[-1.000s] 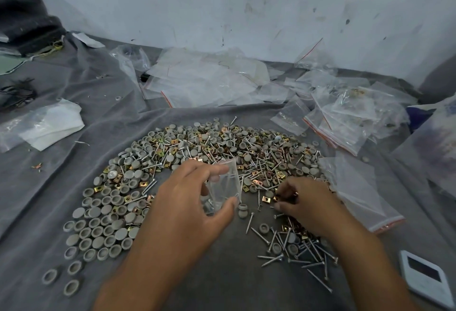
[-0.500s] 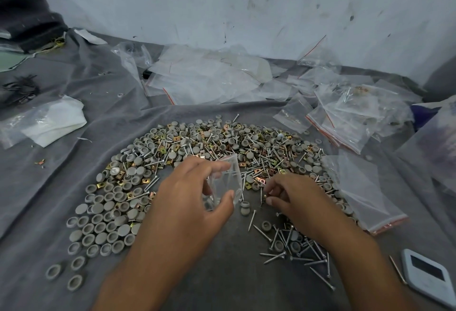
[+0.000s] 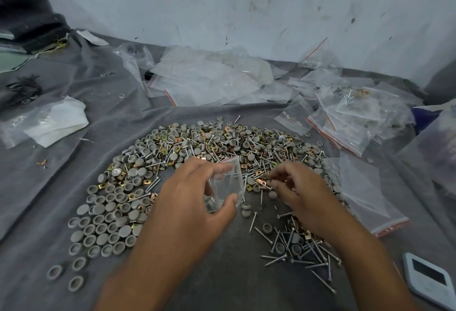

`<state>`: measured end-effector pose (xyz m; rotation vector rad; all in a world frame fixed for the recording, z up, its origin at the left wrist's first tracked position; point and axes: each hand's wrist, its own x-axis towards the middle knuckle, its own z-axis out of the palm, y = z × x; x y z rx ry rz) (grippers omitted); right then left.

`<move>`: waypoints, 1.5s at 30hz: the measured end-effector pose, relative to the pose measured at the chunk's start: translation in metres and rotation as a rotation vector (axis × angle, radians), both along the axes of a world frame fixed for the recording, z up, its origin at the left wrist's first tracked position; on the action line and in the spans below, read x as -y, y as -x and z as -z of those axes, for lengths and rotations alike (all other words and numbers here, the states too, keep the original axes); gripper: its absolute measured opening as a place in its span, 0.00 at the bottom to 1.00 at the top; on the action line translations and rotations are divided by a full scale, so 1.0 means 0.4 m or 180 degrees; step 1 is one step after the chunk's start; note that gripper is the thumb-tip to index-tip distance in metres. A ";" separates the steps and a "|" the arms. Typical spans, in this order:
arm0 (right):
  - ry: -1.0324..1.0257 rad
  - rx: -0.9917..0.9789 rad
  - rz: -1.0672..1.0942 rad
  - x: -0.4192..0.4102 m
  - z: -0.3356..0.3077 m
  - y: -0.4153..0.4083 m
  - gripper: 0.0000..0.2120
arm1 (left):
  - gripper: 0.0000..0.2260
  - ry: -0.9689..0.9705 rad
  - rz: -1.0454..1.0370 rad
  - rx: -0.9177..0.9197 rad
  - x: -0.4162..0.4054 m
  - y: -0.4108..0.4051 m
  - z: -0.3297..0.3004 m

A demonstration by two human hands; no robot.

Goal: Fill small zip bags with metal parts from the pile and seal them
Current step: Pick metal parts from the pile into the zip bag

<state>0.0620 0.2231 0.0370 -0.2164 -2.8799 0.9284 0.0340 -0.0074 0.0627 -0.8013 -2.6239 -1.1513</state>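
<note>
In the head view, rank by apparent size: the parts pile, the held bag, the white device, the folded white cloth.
1. Parts pile
2. White cloth
3. White device, cut off by the frame edge and nearest the camera, so unsure against the cloth
4. Held bag

Grey cloth (image 3: 74, 162) under pile of metal parts (image 3: 197, 143), zip bags (image 3: 212, 81), white device (image 3: 429, 281).

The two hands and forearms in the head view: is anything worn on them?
Nothing shows. The left hand and the right hand are bare, without gloves, rings or a watch. Both forearms are bare to the lower edge of the picture; no sleeve is in view.
</note>
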 end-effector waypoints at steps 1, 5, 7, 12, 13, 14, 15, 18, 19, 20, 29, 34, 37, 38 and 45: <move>0.0361 -0.0346 -0.0003 0.012 -0.018 -0.008 0.03 | 0.18 -0.0012 -0.0004 -0.0014 -0.001 0.000 0.001; 0.1015 -0.1198 -0.0459 0.111 -0.082 -0.041 0.05 | 0.19 -0.0047 0.0080 0.0016 -0.003 -0.003 0.004; 0.0829 -0.1381 -0.0700 0.155 -0.087 -0.048 0.05 | 0.19 -0.0026 0.0135 0.0050 -0.003 -0.003 0.006; -0.0242 -0.1672 -0.0857 0.173 -0.076 -0.040 0.06 | 0.16 -0.0063 0.0133 -0.0063 -0.003 0.000 0.007; -0.0425 -0.1749 -0.0886 0.167 -0.073 -0.037 0.07 | 0.17 -0.0042 0.0124 -0.0078 -0.004 0.001 0.009; -0.0538 -0.1815 -0.0892 0.162 -0.071 -0.036 0.07 | 0.18 -0.0024 0.0110 -0.0079 -0.004 0.002 0.011; -0.0554 -0.1864 -0.0877 0.158 -0.069 -0.034 0.08 | 0.19 -0.0013 0.0097 -0.0066 -0.004 0.002 0.013; -0.0159 -0.2018 -0.0729 0.138 -0.077 -0.035 0.05 | 0.20 -0.0011 0.0045 -0.0059 -0.001 0.001 0.013; -0.0004 -0.2073 -0.0582 0.123 -0.082 -0.036 0.03 | 0.20 -0.0022 0.0023 -0.0051 0.001 0.001 0.013; 0.0119 -0.2080 -0.0362 0.101 -0.086 -0.037 0.02 | 0.20 -0.0038 0.0005 -0.0045 0.004 0.000 0.012; -0.0416 0.0884 0.0441 -0.057 0.028 0.007 0.09 | 0.20 0.0044 0.0020 -0.0044 0.002 -0.001 0.008; -0.0660 0.0776 0.0429 -0.055 0.035 0.035 0.06 | 0.21 -0.0002 0.0016 0.0003 0.004 0.000 0.004; -0.0803 0.0744 0.0321 -0.050 0.038 0.034 0.07 | 0.21 -0.0011 -0.0003 -0.0006 0.005 0.001 0.004; -0.0756 0.0727 0.0322 -0.048 0.038 0.032 0.07 | 0.21 -0.0013 -0.0006 -0.0005 0.006 0.001 0.004; -0.0240 0.0586 0.0213 -0.057 0.034 0.024 0.05 | 0.20 0.0032 -0.0005 0.0007 0.007 -0.002 0.004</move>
